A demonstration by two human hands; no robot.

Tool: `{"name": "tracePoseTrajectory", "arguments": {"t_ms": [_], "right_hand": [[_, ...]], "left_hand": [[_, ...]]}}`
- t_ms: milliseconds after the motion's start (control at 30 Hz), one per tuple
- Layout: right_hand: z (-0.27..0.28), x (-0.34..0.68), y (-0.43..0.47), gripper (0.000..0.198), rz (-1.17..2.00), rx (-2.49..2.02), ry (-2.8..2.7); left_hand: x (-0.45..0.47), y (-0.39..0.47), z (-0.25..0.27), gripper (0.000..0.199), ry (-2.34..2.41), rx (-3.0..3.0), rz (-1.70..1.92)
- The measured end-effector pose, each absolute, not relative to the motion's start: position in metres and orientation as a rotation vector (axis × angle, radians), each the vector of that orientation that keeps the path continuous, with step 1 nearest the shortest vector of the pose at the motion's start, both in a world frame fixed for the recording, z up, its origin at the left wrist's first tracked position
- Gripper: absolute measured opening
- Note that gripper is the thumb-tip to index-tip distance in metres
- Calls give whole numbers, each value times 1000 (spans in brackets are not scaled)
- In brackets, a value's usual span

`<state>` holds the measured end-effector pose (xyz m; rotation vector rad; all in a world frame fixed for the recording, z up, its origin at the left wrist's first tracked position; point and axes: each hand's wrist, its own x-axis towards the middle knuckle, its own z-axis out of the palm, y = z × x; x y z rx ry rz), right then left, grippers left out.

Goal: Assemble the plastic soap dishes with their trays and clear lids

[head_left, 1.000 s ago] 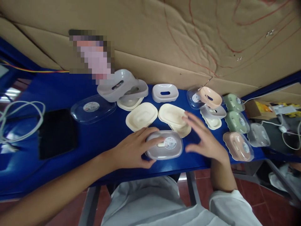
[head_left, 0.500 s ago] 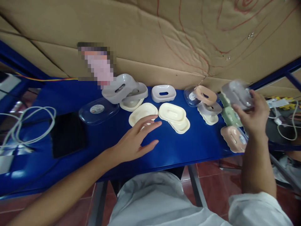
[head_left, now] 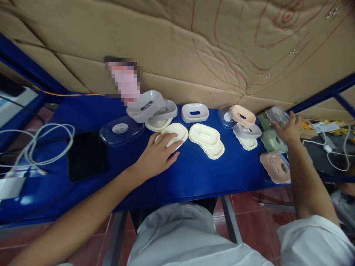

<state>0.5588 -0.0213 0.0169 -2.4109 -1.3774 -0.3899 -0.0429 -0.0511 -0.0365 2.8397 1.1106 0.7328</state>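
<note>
At the back right, my right hand point(head_left: 290, 127) has its thumb and fingers around a grey soap dish point(head_left: 277, 115) with a clear cover, slightly blurred. That dish is over the green soap dishes point(head_left: 273, 141); whether it rests on them I cannot tell. A pink soap dish point(head_left: 274, 166) lies nearer the table edge. My left hand point(head_left: 156, 153) is open, fingers spread over a cream oval tray point(head_left: 177, 131); contact is unclear. Two more cream trays point(head_left: 203, 133) overlap to its right. Behind them stands a grey slotted dish body point(head_left: 195, 112).
Grey dish bodies point(head_left: 145, 107) and a clear cover point(head_left: 122, 130) lie left of centre. A peach dish body point(head_left: 244, 115) tops a pile at right. A black flat object point(head_left: 86, 157) and coiled white cable point(head_left: 46, 147) occupy the left. Cardboard point(head_left: 166, 48) lines the back.
My right hand has moved the grey soap dish lower, toward the green ones at the back right. My left hand has shifted left over the cream tray. The view has tilted slightly.
</note>
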Motion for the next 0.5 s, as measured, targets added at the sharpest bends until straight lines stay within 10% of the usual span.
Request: {"name": "tracePoseTrajectory", "arguments": {"t_ms": [200,500], "right_hand": [[28,486,-16,46,-356,-2041,-1964],[7,322,-35,42,-64,-1453,-2381]], "left_hand": [[-41,-50,-41,29,1104,2843,655],[-43,-57,-32,29,975,2853,566]]}}
